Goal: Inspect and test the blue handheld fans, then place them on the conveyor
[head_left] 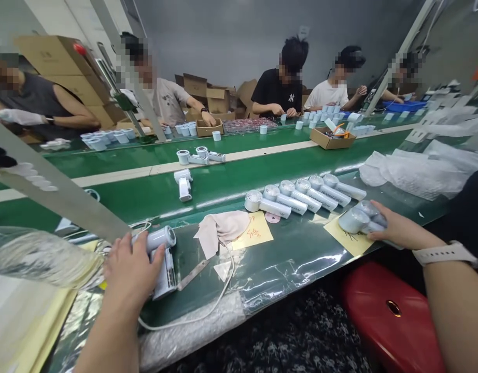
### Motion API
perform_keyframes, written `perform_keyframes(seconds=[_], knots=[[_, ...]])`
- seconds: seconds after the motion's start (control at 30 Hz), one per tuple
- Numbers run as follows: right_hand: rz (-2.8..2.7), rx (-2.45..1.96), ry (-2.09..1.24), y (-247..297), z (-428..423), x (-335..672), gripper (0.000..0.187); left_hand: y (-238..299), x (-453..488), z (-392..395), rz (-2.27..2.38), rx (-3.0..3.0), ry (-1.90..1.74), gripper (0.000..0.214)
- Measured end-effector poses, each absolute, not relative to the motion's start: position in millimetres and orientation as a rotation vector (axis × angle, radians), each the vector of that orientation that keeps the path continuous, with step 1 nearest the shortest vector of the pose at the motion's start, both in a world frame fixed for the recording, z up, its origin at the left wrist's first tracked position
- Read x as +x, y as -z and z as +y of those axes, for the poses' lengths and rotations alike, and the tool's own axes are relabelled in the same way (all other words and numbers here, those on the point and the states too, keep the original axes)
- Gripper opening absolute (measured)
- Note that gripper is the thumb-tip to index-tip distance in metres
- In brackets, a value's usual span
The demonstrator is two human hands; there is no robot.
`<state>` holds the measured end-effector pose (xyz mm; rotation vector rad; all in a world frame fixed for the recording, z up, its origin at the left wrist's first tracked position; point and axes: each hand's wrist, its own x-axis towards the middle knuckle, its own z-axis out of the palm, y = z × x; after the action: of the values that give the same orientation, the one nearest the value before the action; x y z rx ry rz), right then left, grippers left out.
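My left hand point(132, 267) is wrapped round a pale blue handheld fan point(161, 239) at the left of the near bench. Beneath that fan, a second pale piece with a dark strip point(167, 274) is partly covered by my fingers. At the right, my right hand point(392, 223) grips glossy handheld fans point(354, 220) from their right side, low over a yellow note point(350, 242). My palm and fingers hide part of them, so I cannot tell exactly how many it holds. Between my hands, several pale blue fans point(297, 196) lie side by side in a slanted row.
A pink cloth point(219, 230), a flat metal blade point(193, 274) and a white cable point(223, 295) lie mid-bench. Clear plastic bags point(413, 173) pile up at the right. Beyond runs a green conveyor point(231, 184) with fans point(183, 185); several co-workers sit behind it. A red stool point(394, 331) stands below.
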<state>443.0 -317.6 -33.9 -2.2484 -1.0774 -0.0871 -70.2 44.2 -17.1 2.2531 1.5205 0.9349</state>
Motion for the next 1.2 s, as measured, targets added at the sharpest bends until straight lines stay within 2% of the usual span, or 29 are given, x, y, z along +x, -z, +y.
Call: perform_keyframes(seconds=[0.1,0.2,0.33,0.53,0.63,0.7,0.8,0.9,1.03,1.2], knots=[[-1.063,-2.191,0.245,35.3,-319.1,481.0,0.038,20.0,-66.8,32.4,1.503,2.300,-1.000,0.037],[-1.045,-2.135,0.374,35.8,-310.1,493.7,0.031,15.5,-62.7,20.3,1.496,2.402,-1.008,0.035],[-1.043,-2.034,0.561,38.0,-287.4,476.7,0.024,9.0,-58.7,11.0,1.733,2.580,-0.685,0.041],[-1.219,-1.992,0.685,24.2,-207.1,400.1,0.035,7.1,-59.9,8.3,1.862,2.566,-0.470,0.049],[-1.449,-2.056,0.671,20.5,-157.4,335.9,0.027,9.4,-62.3,7.7,1.920,2.522,-0.406,0.046],[-1.598,-1.993,0.646,22.0,-128.7,286.6,0.026,6.7,-61.4,6.4,1.882,2.513,-0.419,0.036],[-1.860,-1.915,0.449,23.2,-90.7,219.0,0.027,-9.4,-55.2,3.4,1.748,2.410,-0.710,0.024],[-1.887,-2.047,0.193,18.7,-48.2,176.6,0.028,-30.5,-43.7,3.4,1.553,1.981,-1.018,0.035],[-1.898,-2.128,0.104,14.8,17.2,152.7,0.031,-29.5,-23.3,11.9,1.172,1.476,-1.237,0.046],[-1.975,-2.200,-0.056,23.9,77.3,131.9,0.035,2.6,-7.1,20.3,0.856,0.863,-1.124,0.053]])
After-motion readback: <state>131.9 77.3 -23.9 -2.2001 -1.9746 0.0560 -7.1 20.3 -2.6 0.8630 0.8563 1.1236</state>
